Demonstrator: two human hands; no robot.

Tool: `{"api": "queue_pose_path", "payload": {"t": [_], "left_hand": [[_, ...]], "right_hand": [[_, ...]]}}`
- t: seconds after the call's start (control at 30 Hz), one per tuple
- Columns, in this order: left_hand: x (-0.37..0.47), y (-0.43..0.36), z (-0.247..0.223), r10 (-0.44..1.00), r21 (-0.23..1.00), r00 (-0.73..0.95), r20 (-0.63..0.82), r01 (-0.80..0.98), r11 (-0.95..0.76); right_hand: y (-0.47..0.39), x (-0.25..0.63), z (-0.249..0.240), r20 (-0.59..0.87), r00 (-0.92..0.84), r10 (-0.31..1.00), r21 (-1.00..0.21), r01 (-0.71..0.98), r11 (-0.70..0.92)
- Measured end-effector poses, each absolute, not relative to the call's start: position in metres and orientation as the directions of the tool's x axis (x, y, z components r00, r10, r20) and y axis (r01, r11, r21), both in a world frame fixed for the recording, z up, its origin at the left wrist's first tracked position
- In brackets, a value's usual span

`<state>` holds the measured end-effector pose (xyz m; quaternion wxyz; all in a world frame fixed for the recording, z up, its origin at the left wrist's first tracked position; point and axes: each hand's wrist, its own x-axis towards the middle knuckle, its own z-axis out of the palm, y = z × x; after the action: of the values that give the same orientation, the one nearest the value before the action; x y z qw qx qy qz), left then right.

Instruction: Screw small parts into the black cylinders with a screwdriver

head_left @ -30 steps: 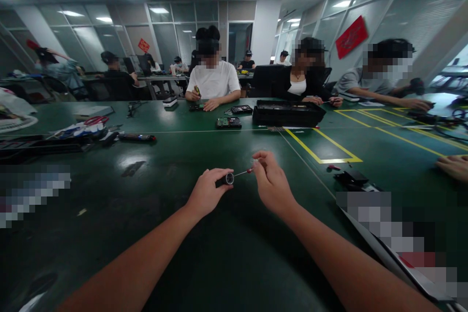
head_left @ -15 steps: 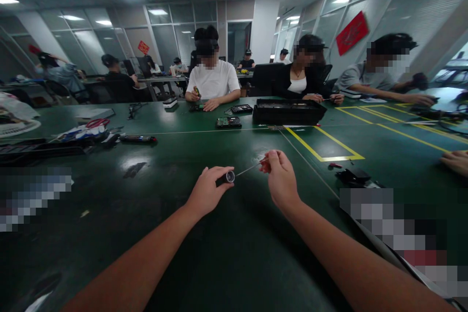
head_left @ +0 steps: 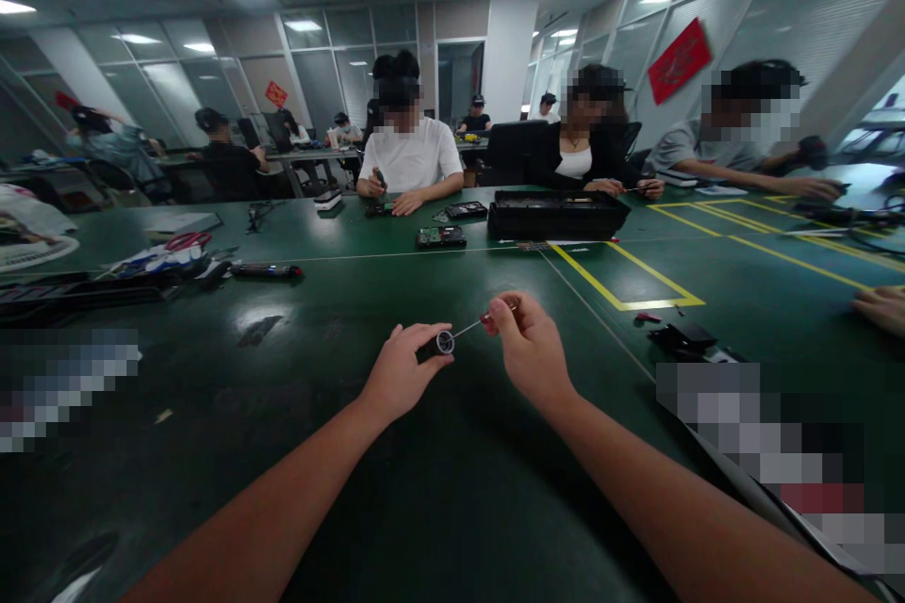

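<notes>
Above the green table, my left hand (head_left: 403, 372) grips a small dark cylinder (head_left: 445, 343) whose open, ringed end faces me. To its right, my right hand (head_left: 532, 344) is closed on the reddish handle of a thin screwdriver (head_left: 468, 328). The metal shaft points left and down, and its tip is at the rim of the cylinder. Whether the tip is inside or just against the edge cannot be told. Part of the handle is hidden by my right fingers.
A black tray (head_left: 558, 217) and a green circuit board part (head_left: 441, 237) lie across the table (head_left: 339, 301). A dark pen-like tool (head_left: 266, 270) and red-handled scissors (head_left: 188, 241) are at left. Black parts (head_left: 684, 339) lie at right. People sit opposite; another person's hand (head_left: 880, 313) rests at the right edge.
My right hand has moved slightly left, bringing the screwdriver handle closer to the cylinder, with less shaft showing. My left hand has hardly moved.
</notes>
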<state>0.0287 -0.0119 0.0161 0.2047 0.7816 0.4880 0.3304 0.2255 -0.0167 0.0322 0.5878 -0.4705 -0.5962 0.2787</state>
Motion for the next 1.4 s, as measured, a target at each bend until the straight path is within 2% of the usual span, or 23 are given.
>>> {"api": "queue_pose_path", "payload": {"t": [0.3, 0.7, 1.0, 1.2, 1.4], "left_hand": [[0.0287, -0.0114, 0.0150, 0.897, 0.667, 0.302, 0.323, 0.599, -0.442], [0.0268, -0.0102, 0.0136, 0.898, 0.669, 0.282, 0.338, 0.599, -0.440], [0.0251, -0.0075, 0.0094, 0.897, 0.628, 0.295, 0.329, 0.641, -0.441], [0.0248, -0.0073, 0.0097, 0.904, 0.623, 0.269, 0.332, 0.657, -0.425], [0.0257, -0.0083, 0.0097, 0.905, 0.634, 0.282, 0.317, 0.646, -0.424]], "right_hand": [[-0.0164, 0.2268, 0.0379, 0.420, 0.178, 0.890, -0.892, 0.264, 0.368], [-0.0212, 0.2274, 0.0397, 0.403, 0.071, 0.912, -0.889, 0.266, 0.372], [-0.0225, 0.2247, 0.0419, 0.406, 0.071, 0.911, -0.832, 0.440, 0.337], [-0.0228, 0.2264, 0.0428, 0.395, -0.005, 0.919, -0.829, 0.430, 0.358], [-0.0251, 0.2244, 0.0410, 0.379, 0.044, 0.924, -0.846, 0.420, 0.327]]}}
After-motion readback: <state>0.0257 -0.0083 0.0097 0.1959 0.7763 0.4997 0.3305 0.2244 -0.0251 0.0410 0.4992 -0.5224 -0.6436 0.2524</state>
